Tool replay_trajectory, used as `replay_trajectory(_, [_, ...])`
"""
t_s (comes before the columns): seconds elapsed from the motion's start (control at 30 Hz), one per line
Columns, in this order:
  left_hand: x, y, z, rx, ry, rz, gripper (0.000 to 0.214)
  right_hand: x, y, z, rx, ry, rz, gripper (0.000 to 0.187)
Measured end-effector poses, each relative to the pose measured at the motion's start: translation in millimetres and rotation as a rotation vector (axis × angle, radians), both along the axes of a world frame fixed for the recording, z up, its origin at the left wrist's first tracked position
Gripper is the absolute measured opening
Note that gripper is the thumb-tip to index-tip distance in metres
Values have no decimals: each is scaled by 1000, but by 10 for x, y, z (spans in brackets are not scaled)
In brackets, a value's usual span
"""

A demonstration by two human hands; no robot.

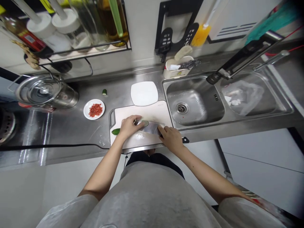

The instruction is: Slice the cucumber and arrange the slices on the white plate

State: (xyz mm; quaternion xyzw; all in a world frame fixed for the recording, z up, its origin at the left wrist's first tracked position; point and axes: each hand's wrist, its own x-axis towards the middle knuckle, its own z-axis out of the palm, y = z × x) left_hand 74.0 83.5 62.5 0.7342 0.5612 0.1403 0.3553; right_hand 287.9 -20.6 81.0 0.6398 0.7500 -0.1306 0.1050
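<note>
A pale cutting board (pixel 133 143) with a grey handle lies on the steel counter. My left hand (pixel 129 127) is closed over a green cucumber (pixel 115 131) on it. One cucumber end sticks out left of my hand, and most of the rest is hidden under it. By my left thumb shows a pale green round cut face (pixel 145 123), right against the blade of a broad kitchen knife (pixel 152 128). My right hand (pixel 172 139) is wrapped round the knife, its black handle end poking out beyond my palm. The blade lies across the board, tilted.
A white square plate (pixel 144 93) touches the board's back edge. Left stand a small plate (pixel 87 114) of chopped red pieces (pixel 95 110), a cucumber stub (pixel 104 92) and a lidded steel pot (pixel 64 96). The sink (pixel 194 109) and tap (pixel 239 60) are on the right.
</note>
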Motion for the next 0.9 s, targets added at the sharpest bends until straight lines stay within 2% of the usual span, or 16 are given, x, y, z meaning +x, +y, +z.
replay_trajectory(0.07, [61,37,87,-48,76,-74,31,6,-3,11,-8,-3,17,51])
replay_trajectory(0.13, [101,67,118,-64,104,-83,22,12,-14,16,-17,-8,27,52])
replay_trajectory(0.3, [142,120,41,-105,68,-104,9,26,-50,19,-30,-13,29,53])
replay_trajectory(0.43, [172,146,7,-134,-25,-142,8,44,-52,44,-30,-13,21,52])
replay_trajectory(0.63, [247,199,-40,-93,-100,-185,9,86,-27,61,-22,-8,20,50])
replay_trajectory(0.77, [276,282,-168,-121,-142,-78,13,143,-28,18,3,-5,-3,46])
replay_trajectory(0.9, [239,376,-274,-118,14,178,13,248,-49,-24,9,-2,-55,42])
